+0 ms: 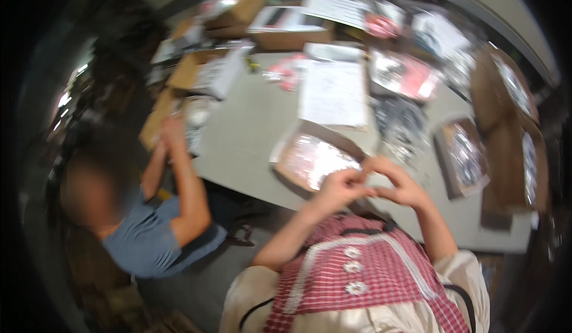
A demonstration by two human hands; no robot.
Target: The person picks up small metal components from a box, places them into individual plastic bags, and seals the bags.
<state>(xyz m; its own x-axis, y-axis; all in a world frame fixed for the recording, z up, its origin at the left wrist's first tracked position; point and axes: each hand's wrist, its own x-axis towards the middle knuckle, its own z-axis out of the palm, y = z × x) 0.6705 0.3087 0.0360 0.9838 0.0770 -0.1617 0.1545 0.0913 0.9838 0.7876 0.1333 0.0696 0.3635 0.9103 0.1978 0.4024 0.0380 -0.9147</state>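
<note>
My left hand [341, 190] and my right hand [396, 182] meet close in front of my body, at the near right corner of a small open cardboard box [285, 144]. Fingers of both hands are bent and pinched together, fingertips nearly touching. Anything between them is too small and blurred to make out. Shiny clear plastic bags [319, 159] with a pinkish tint fill the box. Just beyond my right hand lies a heap of clear bags with dark contents [400, 124].
Papers [333, 94] lie mid-table. A box of bagged parts [462, 154] and a tall brown carton [497, 136] stand at the right. More boxes [292, 38] line the far side. At the left, a co-worker in a blue shirt [149, 231] reaches into a carton [156, 118].
</note>
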